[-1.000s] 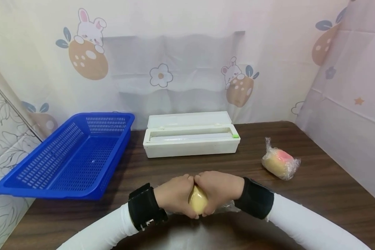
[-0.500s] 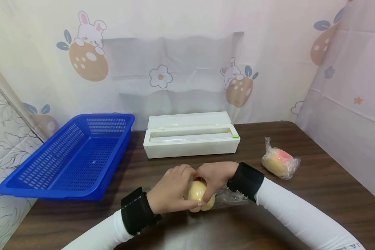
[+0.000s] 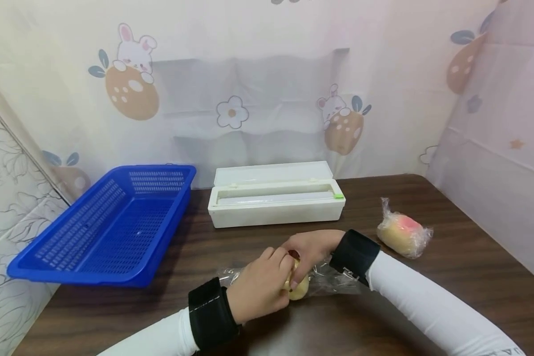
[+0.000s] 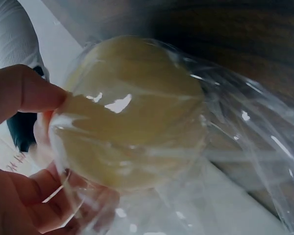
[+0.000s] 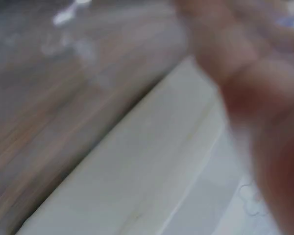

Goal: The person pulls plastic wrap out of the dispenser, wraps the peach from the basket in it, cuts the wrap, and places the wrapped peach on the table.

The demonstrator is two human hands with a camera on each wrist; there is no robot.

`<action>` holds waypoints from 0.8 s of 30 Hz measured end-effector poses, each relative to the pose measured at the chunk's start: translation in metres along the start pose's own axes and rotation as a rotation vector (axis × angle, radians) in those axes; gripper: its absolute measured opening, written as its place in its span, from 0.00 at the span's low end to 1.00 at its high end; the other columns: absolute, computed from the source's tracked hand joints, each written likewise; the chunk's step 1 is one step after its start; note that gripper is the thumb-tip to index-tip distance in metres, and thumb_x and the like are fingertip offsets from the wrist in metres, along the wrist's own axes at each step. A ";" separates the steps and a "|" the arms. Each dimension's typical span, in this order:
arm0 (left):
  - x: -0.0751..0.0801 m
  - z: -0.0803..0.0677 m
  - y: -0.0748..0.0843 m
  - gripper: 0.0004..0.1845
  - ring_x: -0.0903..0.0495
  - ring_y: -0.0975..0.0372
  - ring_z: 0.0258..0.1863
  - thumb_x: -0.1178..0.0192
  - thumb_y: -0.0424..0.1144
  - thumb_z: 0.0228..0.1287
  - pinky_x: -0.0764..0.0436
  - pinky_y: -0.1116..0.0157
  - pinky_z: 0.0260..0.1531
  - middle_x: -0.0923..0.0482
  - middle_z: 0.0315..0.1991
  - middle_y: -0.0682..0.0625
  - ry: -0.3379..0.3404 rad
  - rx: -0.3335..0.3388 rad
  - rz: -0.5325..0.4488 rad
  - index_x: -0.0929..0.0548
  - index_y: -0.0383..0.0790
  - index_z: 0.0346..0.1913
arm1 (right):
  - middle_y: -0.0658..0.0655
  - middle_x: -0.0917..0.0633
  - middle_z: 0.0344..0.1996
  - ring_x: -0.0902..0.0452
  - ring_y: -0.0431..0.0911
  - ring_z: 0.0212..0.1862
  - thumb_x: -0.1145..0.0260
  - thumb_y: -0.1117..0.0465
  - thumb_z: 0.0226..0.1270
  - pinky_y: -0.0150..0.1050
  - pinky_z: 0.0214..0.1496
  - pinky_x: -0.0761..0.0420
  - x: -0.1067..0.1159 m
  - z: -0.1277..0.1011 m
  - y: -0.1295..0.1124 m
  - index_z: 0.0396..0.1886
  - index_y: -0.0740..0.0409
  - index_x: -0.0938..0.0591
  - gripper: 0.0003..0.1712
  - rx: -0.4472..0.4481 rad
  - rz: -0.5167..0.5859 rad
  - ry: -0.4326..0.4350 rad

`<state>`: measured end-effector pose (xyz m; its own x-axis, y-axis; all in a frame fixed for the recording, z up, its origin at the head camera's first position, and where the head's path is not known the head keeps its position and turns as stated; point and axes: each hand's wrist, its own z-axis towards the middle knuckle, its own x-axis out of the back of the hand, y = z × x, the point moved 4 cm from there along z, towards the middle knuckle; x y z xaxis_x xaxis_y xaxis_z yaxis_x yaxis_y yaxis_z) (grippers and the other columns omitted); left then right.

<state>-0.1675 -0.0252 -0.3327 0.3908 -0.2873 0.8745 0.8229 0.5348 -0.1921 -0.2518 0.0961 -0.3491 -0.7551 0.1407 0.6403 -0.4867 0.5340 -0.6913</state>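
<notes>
A pale yellow round fruit lies in clear plastic wrap near the front middle of the table, mostly covered by the hands. My left hand holds its left side with curled fingers. In the left wrist view, the thumb presses the edge of the fruit and the other fingers are behind loose wrap. From behind and above, my right hand grips the fruit between thumb and fingers. The right wrist view is blurred; it shows fingers, not the fruit.
Behind the hands stands a white box with its lid up and a film roll inside. A blue plastic basket is at the left. Another wrapped yellow-and-pink fruit sits at the right, near the table's right edge.
Both hands first cupped the fruit from its sides. The right hand shifted back over it, while the left opened, then curled in and covered its left side. More wrap shows at both sides.
</notes>
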 end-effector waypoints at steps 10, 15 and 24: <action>-0.008 0.013 -0.019 0.20 0.36 0.64 0.31 0.36 0.47 0.41 0.32 0.71 0.33 0.31 0.33 0.54 -0.117 0.052 -0.136 0.27 0.42 0.38 | 0.46 0.18 0.42 0.22 0.39 0.43 0.34 0.48 0.61 0.36 0.44 0.21 0.008 -0.021 0.018 0.51 0.56 0.22 0.23 0.100 0.028 0.178; -0.010 0.019 -0.031 0.21 0.36 0.65 0.31 0.35 0.46 0.41 0.34 0.72 0.34 0.30 0.34 0.55 -0.181 0.080 -0.238 0.26 0.41 0.39 | 0.46 0.21 0.44 0.25 0.42 0.49 0.34 0.50 0.61 0.41 0.51 0.25 0.015 -0.040 0.004 0.49 0.52 0.25 0.19 0.112 -0.087 0.410; -0.019 0.025 -0.046 0.22 0.34 0.65 0.32 0.34 0.44 0.43 0.33 0.74 0.30 0.31 0.34 0.55 -0.274 0.137 -0.407 0.25 0.40 0.42 | 0.48 0.28 0.28 0.34 0.37 0.32 0.38 0.68 0.53 0.27 0.33 0.30 -0.014 -0.050 -0.046 0.31 0.54 0.27 0.08 0.384 -0.532 0.745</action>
<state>-0.2233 -0.0249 -0.3298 -0.0879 -0.2846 0.9546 0.8169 0.5279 0.2326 -0.1964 0.1113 -0.3092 0.0074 0.5194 0.8545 -0.8907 0.3918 -0.2304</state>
